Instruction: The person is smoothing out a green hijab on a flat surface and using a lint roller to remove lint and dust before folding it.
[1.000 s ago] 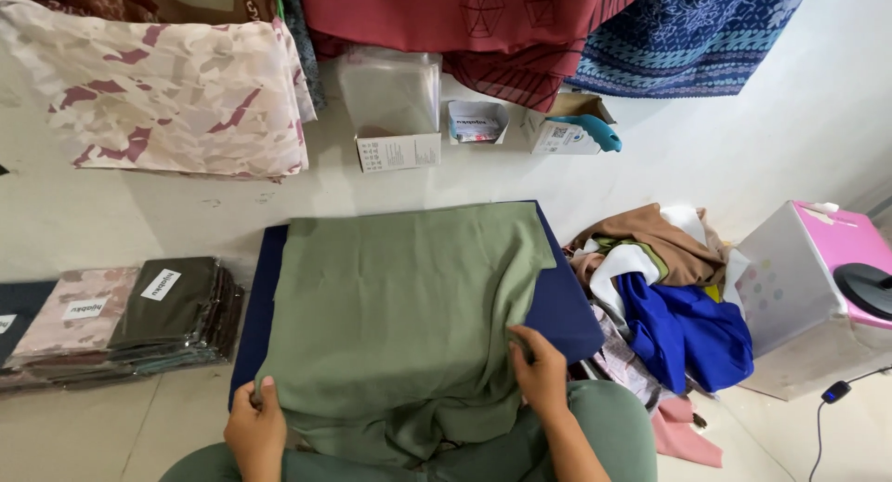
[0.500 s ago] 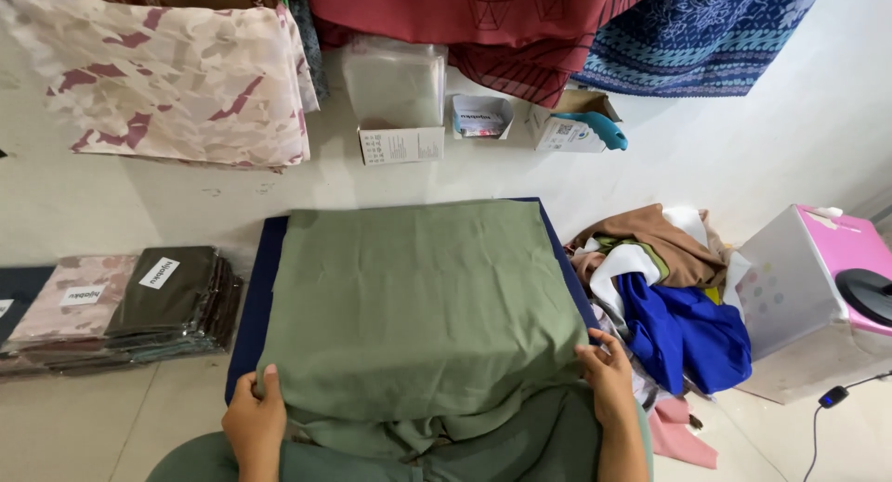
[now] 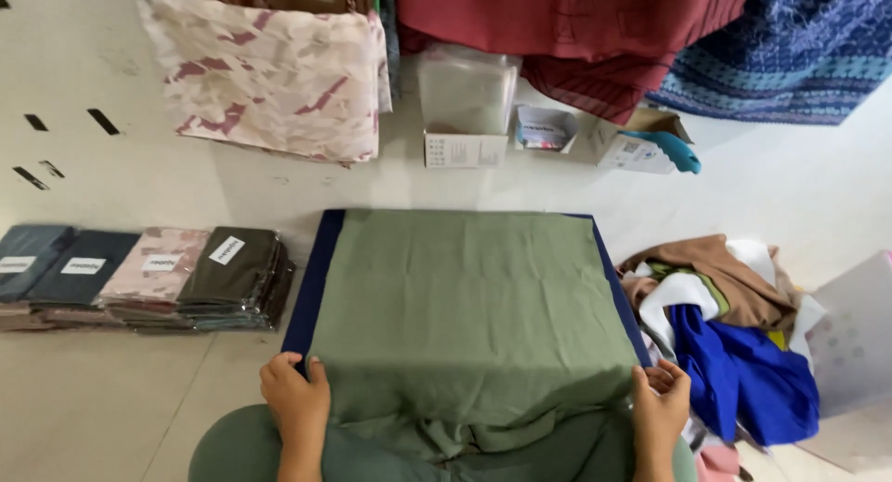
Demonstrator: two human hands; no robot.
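A: Where is the cloth?

B: The sage-green cloth (image 3: 474, 306), matte and finely woven, lies flat as a near-square over a navy blue pad (image 3: 311, 278) on the floor; its near edge bunches into soft folds at your lap.

A: And your hands?

B: Your left hand (image 3: 295, 397) pinches the near left corner, fingers curled closed on the fabric. Your right hand (image 3: 662, 408) grips the near right corner the same way.

A: Around it?

B: A row of flat plastic-wrapped cloth packs (image 3: 139, 276) sits to the left; a loose heap of crumpled fabrics (image 3: 725, 324), brown, white and bright blue, lies just beside the pad on the right.
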